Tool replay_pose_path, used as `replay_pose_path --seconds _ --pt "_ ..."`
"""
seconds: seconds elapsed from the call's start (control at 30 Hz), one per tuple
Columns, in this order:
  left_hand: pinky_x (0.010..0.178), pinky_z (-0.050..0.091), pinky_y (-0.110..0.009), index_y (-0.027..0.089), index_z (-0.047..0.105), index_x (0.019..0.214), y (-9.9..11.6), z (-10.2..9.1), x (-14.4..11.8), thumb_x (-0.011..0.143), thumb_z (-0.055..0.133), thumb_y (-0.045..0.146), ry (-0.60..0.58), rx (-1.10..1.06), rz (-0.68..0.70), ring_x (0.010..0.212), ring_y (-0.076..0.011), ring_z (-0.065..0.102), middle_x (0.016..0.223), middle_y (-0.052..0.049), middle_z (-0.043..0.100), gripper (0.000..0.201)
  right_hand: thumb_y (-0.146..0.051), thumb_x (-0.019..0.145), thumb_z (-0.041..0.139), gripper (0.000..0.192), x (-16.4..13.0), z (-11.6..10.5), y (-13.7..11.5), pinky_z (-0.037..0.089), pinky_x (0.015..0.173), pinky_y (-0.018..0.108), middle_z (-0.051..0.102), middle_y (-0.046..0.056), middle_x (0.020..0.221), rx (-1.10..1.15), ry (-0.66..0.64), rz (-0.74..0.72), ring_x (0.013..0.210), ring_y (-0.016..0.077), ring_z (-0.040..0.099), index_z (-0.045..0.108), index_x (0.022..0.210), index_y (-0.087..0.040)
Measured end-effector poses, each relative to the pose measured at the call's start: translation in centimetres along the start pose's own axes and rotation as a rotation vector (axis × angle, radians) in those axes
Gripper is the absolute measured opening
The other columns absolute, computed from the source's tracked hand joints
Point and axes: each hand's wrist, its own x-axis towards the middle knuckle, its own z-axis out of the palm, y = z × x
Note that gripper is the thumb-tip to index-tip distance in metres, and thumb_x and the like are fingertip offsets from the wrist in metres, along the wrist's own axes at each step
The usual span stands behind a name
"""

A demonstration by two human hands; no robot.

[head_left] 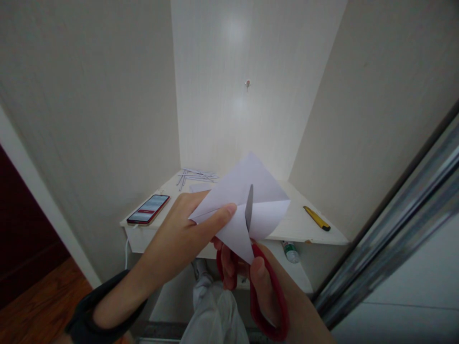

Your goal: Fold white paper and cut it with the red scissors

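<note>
Holding a folded white paper (251,205) up above the counter (297,224), left hand (179,239) pinching its edge, right hand (258,282) clenched in red scissors (265,291), blade crossing the sheet, phone (148,209) and yellow knife (316,218) lying behind.

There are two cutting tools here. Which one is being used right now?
The red-handled scissors, gripped in the right hand, with the blade up through the folded white paper. The yellow utility knife just lies untouched on the shelf.

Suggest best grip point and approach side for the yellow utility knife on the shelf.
Probably grip the yellow utility knife mid-handle, coming from above, fingers across its narrow width. It lies flat on the shelf, long axis diagonal, with clear surface on both sides; its dark end points toward the right wall.
</note>
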Motion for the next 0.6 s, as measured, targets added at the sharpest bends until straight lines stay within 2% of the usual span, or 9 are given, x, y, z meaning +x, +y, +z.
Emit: replay_pose_path --seconds 0.37,0.5,0.6 --pt "0.043 0.038 -0.02 0.02 0.053 0.057 0.0 0.1 0.0 0.083 0.056 0.037 0.013 -0.002 -0.004 0.044 -0.0104 0.048 0.051 0.006 0.053 0.031 -0.074 0.083 0.032 0.058 -0.2 0.0 0.0 0.035 0.052 0.03 0.045 0.003 0.072 -0.058 0.015 0.035 0.055 0.0151 0.039 0.056 0.097 -0.023" --pt "0.043 0.036 -0.019 0.019 0.052 0.054 0.1 0.1 0.1 0.083 0.056 0.033 0.05 0.014 0.018 0.043 -0.0092 0.047 0.049 0.006 0.053 0.032 -0.076 0.081 0.034 0.064 -0.3 0.2 0.1 0.035 0.053 0.03 0.045 0.003 0.076 -0.021 0.006 0.008 0.057 0.0147 0.039 0.056 0.103 -0.02" --pt "0.042 0.036 -0.018 0.019 0.05 0.05 0.3 0.0 0.1 0.082 0.056 0.031 0.126 0.016 0.005 0.043 -0.0091 0.047 0.047 0.006 0.052 0.035 -0.074 0.081 0.039 0.062 -1.3 0.1 0.1 0.039 0.061 0.03 0.05 0.005 0.08 -0.021 -0.001 0.016 0.065 0.0158 0.044 0.058 0.104 -0.02"
